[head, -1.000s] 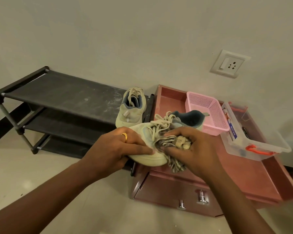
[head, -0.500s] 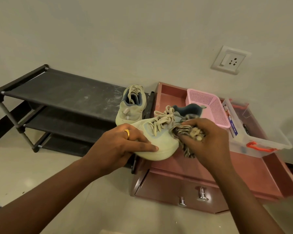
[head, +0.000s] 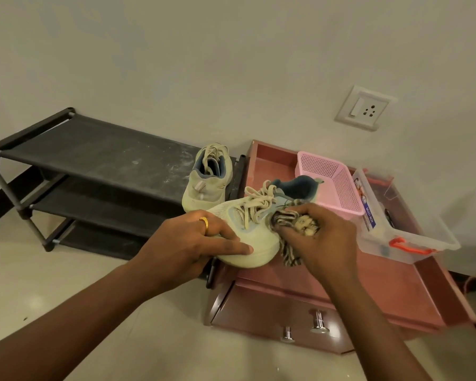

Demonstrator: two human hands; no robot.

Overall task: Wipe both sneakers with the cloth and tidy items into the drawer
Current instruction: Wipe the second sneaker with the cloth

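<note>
A pale cream sneaker (head: 248,235) with loose laces is held above the front left corner of the reddish drawer unit (head: 355,287). My left hand (head: 187,243), with a gold ring, grips its toe from the left. My right hand (head: 322,237) grips a bunched striped cloth (head: 291,224) and presses it against the sneaker's right side by the laces; cloth tassels hang below. The second cream sneaker (head: 208,182) stands on the right end of the black shoe rack's (head: 99,158) top shelf, heel toward me.
A pink mesh basket (head: 330,180) and a clear plastic box (head: 396,224) with orange latches sit on the drawer unit's top. The unit's closed drawer front (head: 272,317) has two metal knobs. A wall socket (head: 364,108) is above. Pale floor lies to the left.
My right hand with the cloth has slid from the toe and laces toward the sneaker's right side, then slightly back. The left hand keeps its grip on the toe.
</note>
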